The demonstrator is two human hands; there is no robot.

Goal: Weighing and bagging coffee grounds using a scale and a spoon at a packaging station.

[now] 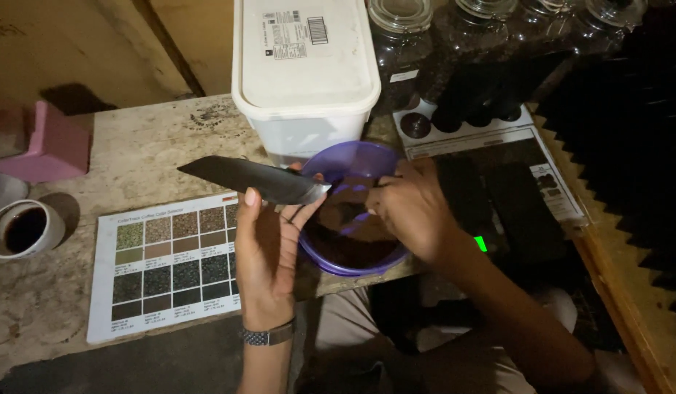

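1. Left hand (269,244): raised palm-up at the near table edge, a metal-link band on the wrist. Its thumb and fingers close on the wide end of a flat dark bag (254,179); the bag lies nearly level and tapers to a point well to the left of the fingertips.
2. Right hand (411,211): held over the purple bowl (363,160), back of the hand upward. Its fingers are curled together toward the mouth of the dark bag; whether they pinch the bag's edge cannot be told.
3. Purple bowl: round plastic, directly beneath and between both sets of fingers, overhanging the near edge of the table. A dark brown granular mass lies in its bottom.
4. White plastic tub (305,73): rectangular, lidded, just beyond the fingers and touching the bowl's far rim. Contents hidden.
5. Glass jars (404,44): a row beyond the right hand's fingers, each filled with dark material.
6. White cup (20,230): far to the left of the left hand's fingers, holding dark liquid.
7. Colour chart (166,266): a printed sheet of brown-to-black sample squares, flat on the table (133,153) just left of the left hand's wrist.
8. Pink box (50,142): at the far left, beyond the cup, closed.
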